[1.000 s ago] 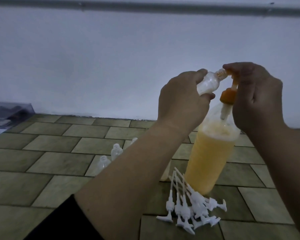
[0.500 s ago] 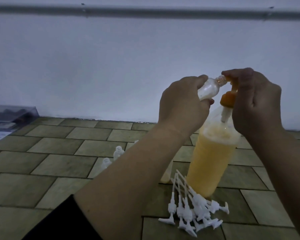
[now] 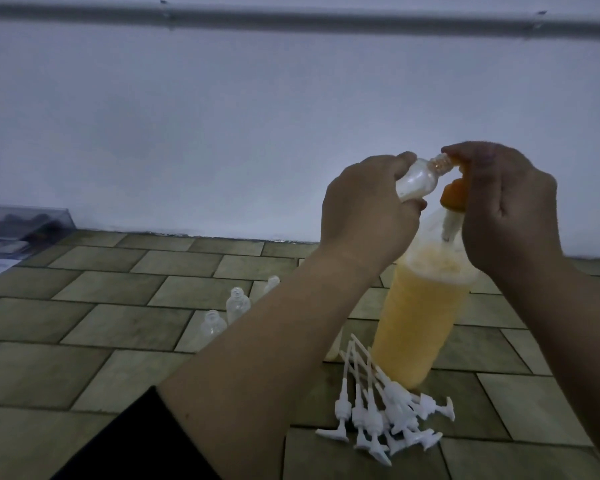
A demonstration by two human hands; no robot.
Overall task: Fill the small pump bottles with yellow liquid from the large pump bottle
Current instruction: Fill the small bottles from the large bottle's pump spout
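I see my left hand (image 3: 366,206) curled round a small clear bottle (image 3: 179,180), thumb above and fingers below, so that the bottle's body lies in the grip and its threaded neck sticks out to the right, tilted upward. That open neck sits right at the fingertips of my right hand (image 3: 506,209), which is bent over the orange pump head (image 3: 557,195) of the large bottle (image 3: 421,317); the fingers are curled down on top of the pump, covering its spout, so I cannot tell whether the spout is inside the small neck or only touching it. The large bottle stands on the tiled floor (image 3: 101,327), tilted slightly, about two-thirds full of yellow liquid with foam on top. Just in front of its base lies a heap of white pump tops (image 3: 378,417) with their dip tubes pointing toward the bottle. Left of my forearm three more empty small bottles (image 3: 238,303) stand upright, close together, the farthest partly hidden by the arm.
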